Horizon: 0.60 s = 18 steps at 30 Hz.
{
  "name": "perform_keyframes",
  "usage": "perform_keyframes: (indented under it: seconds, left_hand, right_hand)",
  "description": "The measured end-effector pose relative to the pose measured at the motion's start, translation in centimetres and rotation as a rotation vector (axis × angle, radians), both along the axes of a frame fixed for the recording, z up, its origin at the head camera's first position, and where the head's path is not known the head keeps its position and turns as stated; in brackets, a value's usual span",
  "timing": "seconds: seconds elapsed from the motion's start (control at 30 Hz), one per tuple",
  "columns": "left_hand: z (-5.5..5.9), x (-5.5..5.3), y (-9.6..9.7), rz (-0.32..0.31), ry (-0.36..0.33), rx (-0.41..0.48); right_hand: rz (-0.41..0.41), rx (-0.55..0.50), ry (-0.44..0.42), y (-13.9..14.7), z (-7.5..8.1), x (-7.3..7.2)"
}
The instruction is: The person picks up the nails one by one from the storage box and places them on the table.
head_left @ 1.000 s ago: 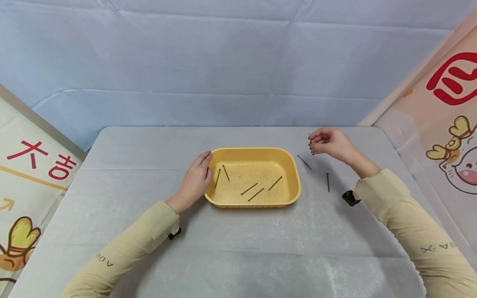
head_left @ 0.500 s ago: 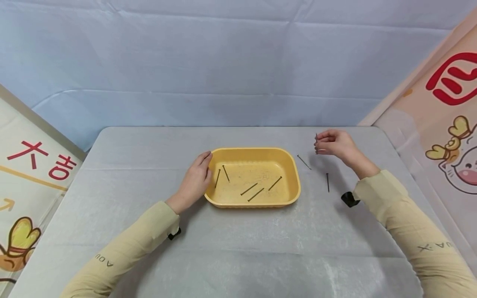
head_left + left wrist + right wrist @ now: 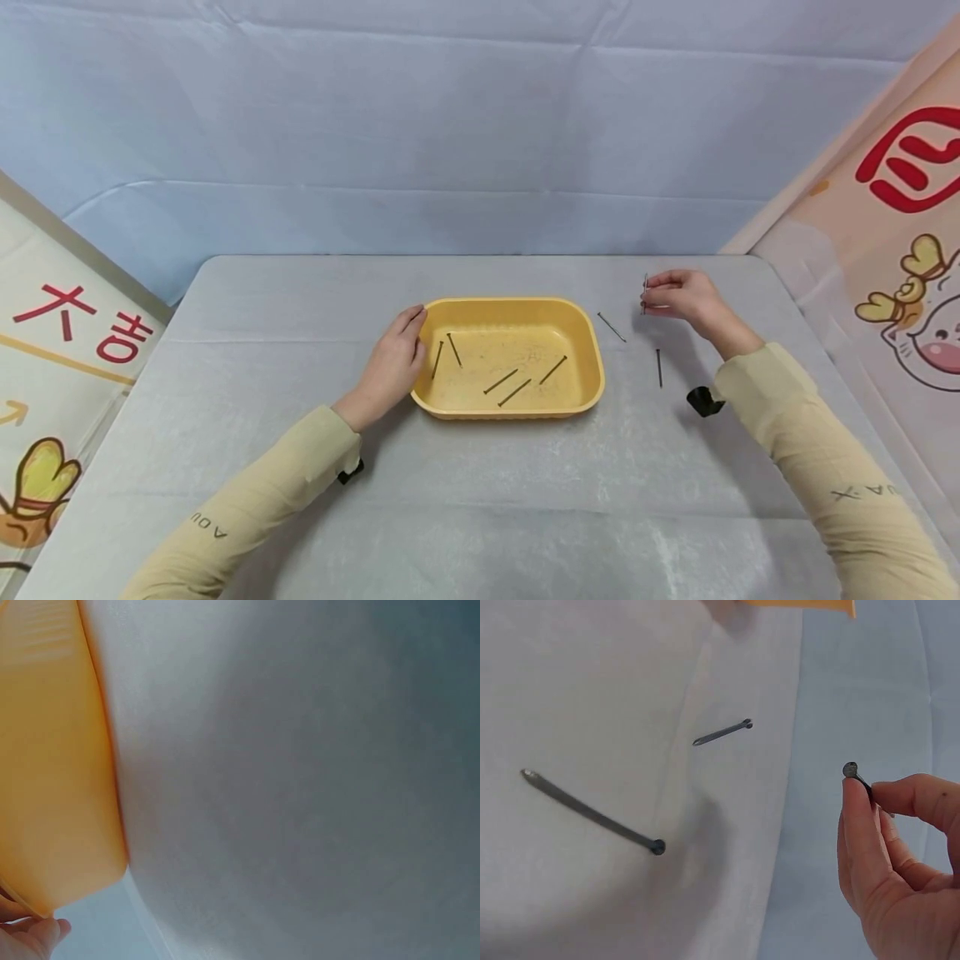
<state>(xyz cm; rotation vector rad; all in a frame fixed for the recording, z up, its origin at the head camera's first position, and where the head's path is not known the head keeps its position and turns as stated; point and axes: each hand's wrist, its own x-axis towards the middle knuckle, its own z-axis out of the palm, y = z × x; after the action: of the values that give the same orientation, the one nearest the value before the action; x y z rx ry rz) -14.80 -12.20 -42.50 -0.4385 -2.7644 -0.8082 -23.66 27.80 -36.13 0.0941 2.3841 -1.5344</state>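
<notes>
At the left end of a yellow plastic tray, my left hand grips the rim, its thumb and fingertips showing at the tray's corner in the left wrist view. My right hand is raised over the far right of the table, pinching a nail between thumb and fingers. That nail stands roughly upright in the head view, its round head facing the right wrist camera. Below the hand lie two loose nails, one slanted near the tray and one closer to my right sleeve.
Several dark nails lie in the tray, among them a slanted nail on its right side. Grey cloth covers the table. A pale blue cloth wall rises behind, with printed panels at both sides.
My right hand has shifted a little to the right, away from the tray, with the nail still pinched. My left hand, the tray and the loose nails have stayed in place.
</notes>
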Motion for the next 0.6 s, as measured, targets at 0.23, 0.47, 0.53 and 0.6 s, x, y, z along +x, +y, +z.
perform_keyframes:
  seconds: [0.23,0.47,0.53,0.6]
  left_hand:
    - [-0.1,0.0,0.0,-0.002,0.009,0.002]
    - [-0.2,-0.1,-0.1,-0.004,0.031,0.002]
    - [-0.3,-0.1,-0.1,-0.004,0.034,0.000]
    - [-0.3,-0.1,-0.1,-0.005,0.035,-0.002]
  right_hand:
    - [-0.020,0.020,-0.051,0.4,-0.5,-0.2]
    - [-0.023,0.019,-0.084,0.8,-1.0,-0.6]
    - [-0.023,0.022,-0.098,1.0,-1.2,-0.7]
    - [-0.028,0.024,-0.116,1.1,-1.4,-0.8]
